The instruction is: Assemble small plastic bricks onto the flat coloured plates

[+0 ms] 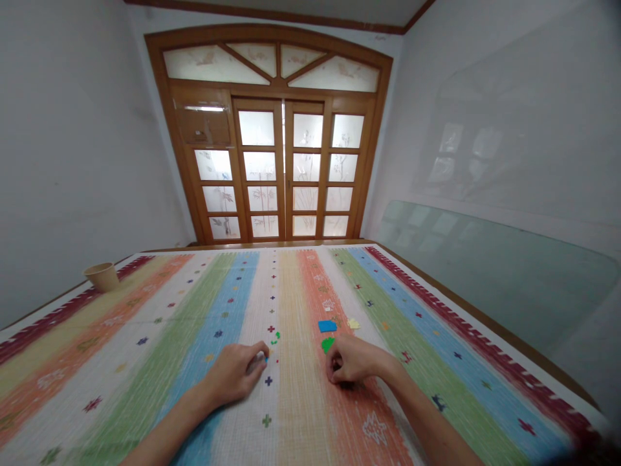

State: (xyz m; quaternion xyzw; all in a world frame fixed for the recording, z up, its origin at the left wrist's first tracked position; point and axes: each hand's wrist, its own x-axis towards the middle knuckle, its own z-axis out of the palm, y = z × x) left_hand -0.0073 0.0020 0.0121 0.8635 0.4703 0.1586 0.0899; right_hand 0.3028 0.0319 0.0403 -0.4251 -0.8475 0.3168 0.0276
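My left hand (239, 372) rests low over the white stripe of the cloth, its fingers closed around something small; a bit of white and blue shows at the fingertips. Just beyond those fingertips lie small green pieces (275, 338). My right hand (353, 360) is over the orange stripe with its fingers curled together, and what they hold, if anything, is hidden. A green piece (328, 344) lies against its far side. Behind that is a flat blue piece (326, 325), with a pale yellow piece (354, 323) to its right.
A striped, patterned cloth (294, 401) covers the table. At the far left stands a tan cup (102, 277). A glass panel (490, 265) leans along the right wall, and wooden doors (283, 165) with glass panes are beyond the table.
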